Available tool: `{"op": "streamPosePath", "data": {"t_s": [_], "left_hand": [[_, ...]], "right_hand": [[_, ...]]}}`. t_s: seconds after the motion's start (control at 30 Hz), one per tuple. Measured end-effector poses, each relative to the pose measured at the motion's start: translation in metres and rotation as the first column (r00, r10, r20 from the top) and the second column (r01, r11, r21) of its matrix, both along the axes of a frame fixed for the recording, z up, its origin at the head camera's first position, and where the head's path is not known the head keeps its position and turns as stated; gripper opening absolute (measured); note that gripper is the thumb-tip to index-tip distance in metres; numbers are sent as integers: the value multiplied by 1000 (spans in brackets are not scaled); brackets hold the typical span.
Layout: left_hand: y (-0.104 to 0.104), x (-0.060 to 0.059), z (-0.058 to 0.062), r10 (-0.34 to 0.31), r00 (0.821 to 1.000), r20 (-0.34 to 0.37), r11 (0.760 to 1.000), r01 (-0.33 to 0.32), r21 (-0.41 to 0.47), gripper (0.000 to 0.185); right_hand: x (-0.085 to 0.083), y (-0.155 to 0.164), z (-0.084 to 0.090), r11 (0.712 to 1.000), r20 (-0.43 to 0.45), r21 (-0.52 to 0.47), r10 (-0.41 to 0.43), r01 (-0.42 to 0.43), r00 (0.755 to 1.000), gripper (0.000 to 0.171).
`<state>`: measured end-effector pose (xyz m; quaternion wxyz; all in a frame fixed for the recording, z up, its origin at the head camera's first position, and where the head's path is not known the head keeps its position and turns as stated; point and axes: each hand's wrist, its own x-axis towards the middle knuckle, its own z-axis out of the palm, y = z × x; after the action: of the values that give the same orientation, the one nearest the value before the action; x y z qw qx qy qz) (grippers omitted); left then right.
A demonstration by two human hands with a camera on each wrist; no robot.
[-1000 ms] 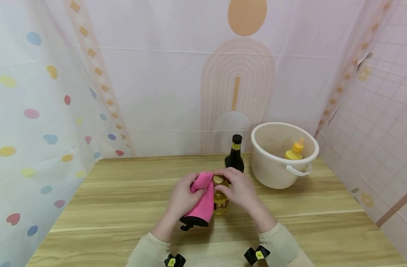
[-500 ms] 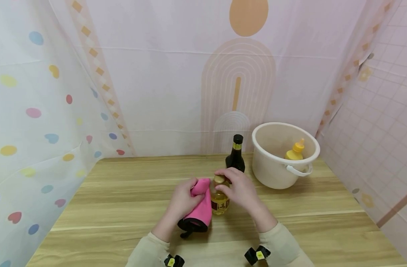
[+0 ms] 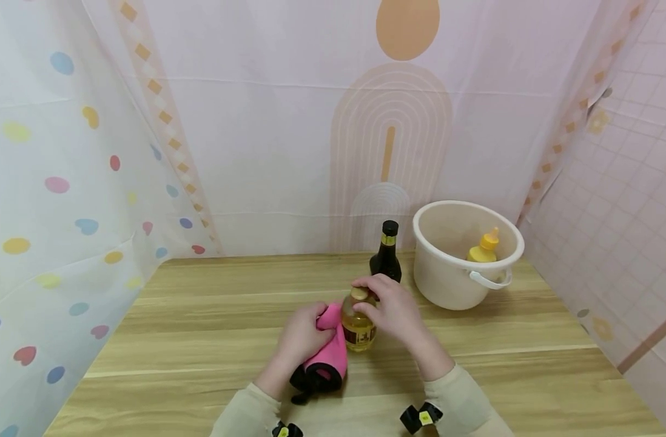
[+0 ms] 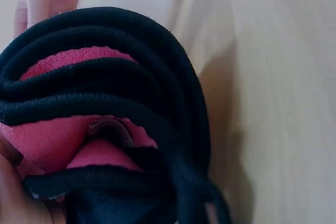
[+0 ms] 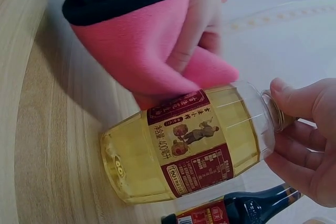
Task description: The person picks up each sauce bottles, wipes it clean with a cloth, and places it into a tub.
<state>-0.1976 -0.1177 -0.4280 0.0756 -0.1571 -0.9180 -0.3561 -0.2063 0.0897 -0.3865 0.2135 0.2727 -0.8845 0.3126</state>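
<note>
Table [image 3: 202,309]: oil bottle [image 3: 358,328]; bucket [image 3: 447,282] (yellow bottle [image 3: 482,252] inside).

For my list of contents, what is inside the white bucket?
Inside the white bucket, the upper part of a yellow bottle shows. The bucket's near wall hides the bottle's lower part and the bucket's floor.

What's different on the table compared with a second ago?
The left hand has moved the pink cloth lower in the head view, showing more of the oil bottle. Nothing was newly grabbed or released. The right hand still holds that bottle near its cap; the dark bottle and bucket stayed put.
</note>
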Motion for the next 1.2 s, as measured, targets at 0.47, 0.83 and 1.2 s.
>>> {"op": "streamPosePath", "data": {"t_s": [0.47, 0.83, 1.2], "left_hand": [[1, -4, -10, -4, 997, 72, 997, 9, -79, 21], [7, 4, -2, 13, 999, 37, 969, -4, -246, 21], [-5, 13, -6, -18, 998, -59, 981, 7, -192, 27]], "right_hand": [[0, 0, 1, 1000, 6, 11, -15, 15, 1000, 34], [2, 5, 9, 999, 61, 43, 21, -24, 998, 36], [4, 16, 17, 995, 126, 100, -13, 0, 992, 35]]}}
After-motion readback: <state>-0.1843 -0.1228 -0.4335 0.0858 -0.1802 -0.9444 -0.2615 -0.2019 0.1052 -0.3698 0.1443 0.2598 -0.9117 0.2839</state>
